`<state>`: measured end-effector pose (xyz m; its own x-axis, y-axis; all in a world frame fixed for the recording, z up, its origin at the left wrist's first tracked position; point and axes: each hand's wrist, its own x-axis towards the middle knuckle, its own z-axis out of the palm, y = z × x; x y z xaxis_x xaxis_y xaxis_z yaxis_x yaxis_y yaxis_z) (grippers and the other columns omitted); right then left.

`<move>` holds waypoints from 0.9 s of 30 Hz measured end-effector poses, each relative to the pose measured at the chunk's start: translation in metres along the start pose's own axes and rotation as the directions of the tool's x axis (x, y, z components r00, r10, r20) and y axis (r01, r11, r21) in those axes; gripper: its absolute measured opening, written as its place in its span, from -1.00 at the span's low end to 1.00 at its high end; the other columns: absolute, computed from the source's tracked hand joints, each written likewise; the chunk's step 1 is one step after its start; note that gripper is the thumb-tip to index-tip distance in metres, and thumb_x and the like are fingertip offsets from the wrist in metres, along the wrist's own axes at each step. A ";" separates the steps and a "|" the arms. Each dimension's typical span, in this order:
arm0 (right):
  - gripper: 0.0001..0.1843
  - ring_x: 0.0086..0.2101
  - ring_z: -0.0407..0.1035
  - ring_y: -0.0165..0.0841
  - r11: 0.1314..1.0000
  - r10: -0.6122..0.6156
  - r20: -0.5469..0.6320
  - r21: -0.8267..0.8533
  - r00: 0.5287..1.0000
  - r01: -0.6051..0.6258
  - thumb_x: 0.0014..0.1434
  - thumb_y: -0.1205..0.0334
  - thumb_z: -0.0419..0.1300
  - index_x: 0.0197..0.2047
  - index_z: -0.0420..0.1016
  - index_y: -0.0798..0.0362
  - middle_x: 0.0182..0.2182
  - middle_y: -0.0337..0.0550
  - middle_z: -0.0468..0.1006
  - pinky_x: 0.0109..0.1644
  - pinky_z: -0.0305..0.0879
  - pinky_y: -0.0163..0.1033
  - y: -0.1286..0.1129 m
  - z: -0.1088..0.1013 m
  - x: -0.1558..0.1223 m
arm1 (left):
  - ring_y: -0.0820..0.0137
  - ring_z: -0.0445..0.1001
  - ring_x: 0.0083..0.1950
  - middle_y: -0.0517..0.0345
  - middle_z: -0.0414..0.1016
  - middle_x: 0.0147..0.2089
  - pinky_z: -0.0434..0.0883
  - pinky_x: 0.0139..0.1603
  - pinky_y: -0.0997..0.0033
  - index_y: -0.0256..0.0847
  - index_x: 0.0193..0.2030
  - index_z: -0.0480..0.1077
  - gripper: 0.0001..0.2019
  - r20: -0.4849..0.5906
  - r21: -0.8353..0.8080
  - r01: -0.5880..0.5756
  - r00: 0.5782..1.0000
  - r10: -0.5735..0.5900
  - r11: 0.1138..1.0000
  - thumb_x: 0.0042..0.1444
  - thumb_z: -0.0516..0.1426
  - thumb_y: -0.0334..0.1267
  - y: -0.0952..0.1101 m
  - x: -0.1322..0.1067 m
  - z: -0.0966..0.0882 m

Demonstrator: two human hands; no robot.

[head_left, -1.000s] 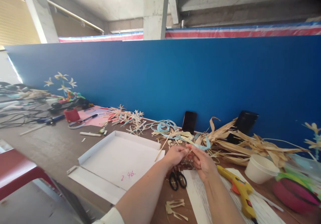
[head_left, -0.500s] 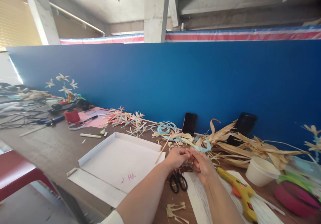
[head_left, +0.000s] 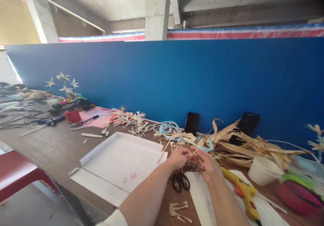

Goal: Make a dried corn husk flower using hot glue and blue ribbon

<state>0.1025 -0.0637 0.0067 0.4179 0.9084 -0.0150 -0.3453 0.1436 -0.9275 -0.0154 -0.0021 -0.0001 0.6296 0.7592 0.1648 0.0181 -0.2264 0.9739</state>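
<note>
Two hands (head_left: 181,157) (head_left: 209,167), close together, pinch a tiny pale piece (head_left: 195,154): white box (head_left: 118,160) left, stick (head_left: 165,148) across its edge, white cup (head_left: 263,177) right.

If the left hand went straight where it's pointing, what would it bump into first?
The left hand would probably bump into the right hand first; they're so close together that I can't tell whether they're touching.
</note>
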 end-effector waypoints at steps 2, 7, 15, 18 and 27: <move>-0.61 -0.76 -0.18 -0.63 1.000 0.006 -0.004 -0.003 1.000 -0.006 -0.19 0.08 0.35 -0.31 0.53 0.16 -0.81 -0.41 0.13 -0.71 -0.32 -0.41 0.001 -0.001 0.001 | 0.52 0.25 -0.50 0.15 0.42 -0.50 0.22 -0.41 0.52 -0.36 -0.40 0.47 -0.74 0.013 0.038 -0.001 1.000 0.000 0.999 -0.01 0.06 -0.18 0.000 0.000 0.000; -0.61 -0.75 -0.17 -0.63 1.000 0.013 -0.027 -0.003 1.000 -0.013 -0.22 0.09 0.37 -0.34 0.52 0.18 -0.80 -0.41 0.14 -0.73 -0.31 -0.41 0.000 -0.001 0.002 | 0.48 0.31 -0.44 0.13 0.46 -0.44 0.26 -0.35 0.51 -0.33 -0.36 0.48 -0.70 0.041 0.071 -0.022 0.999 0.019 0.997 0.02 0.04 -0.14 -0.002 0.000 0.000; -0.65 -0.75 -0.17 -0.64 0.999 0.042 -0.049 -0.011 0.998 -0.043 -0.24 0.12 0.40 -0.41 0.47 0.17 -0.80 -0.42 0.13 -0.72 -0.29 -0.44 0.001 -0.001 0.001 | 0.43 0.38 -0.37 0.06 0.48 -0.39 0.31 -0.24 0.42 -0.35 -0.39 0.45 -0.70 0.109 -0.081 -0.006 0.994 0.014 0.997 -0.01 0.10 -0.10 -0.002 -0.001 0.004; -0.59 -0.75 -0.15 -0.65 0.997 0.077 0.008 0.004 0.997 -0.077 -0.14 0.01 0.33 -0.27 0.49 0.13 -0.68 -0.28 0.37 -0.74 -0.26 -0.45 -0.002 0.000 0.000 | 0.41 0.40 -0.34 0.04 0.48 -0.38 0.33 -0.21 0.38 -0.35 -0.40 0.43 -0.69 0.104 -0.149 0.010 0.995 0.006 0.989 -0.02 0.11 -0.07 -0.002 0.000 0.005; -0.67 -0.77 -0.10 -0.68 0.996 0.086 0.061 0.019 0.994 -0.087 -0.12 0.07 0.32 -0.30 0.53 0.11 -0.49 -0.15 0.52 -0.76 -0.23 -0.47 -0.006 0.002 -0.002 | 0.39 0.41 -0.40 -0.08 0.46 -0.42 0.35 -0.20 0.26 -0.42 -0.47 0.41 -0.57 0.081 -0.225 0.005 0.997 0.014 0.974 -0.09 0.17 0.04 -0.004 0.002 0.006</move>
<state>0.1022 -0.0661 0.0132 0.3349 0.9395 -0.0716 -0.3965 0.0716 -0.9152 -0.0099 -0.0033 -0.0049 0.6904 0.7044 0.1648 -0.1543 -0.0791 0.9848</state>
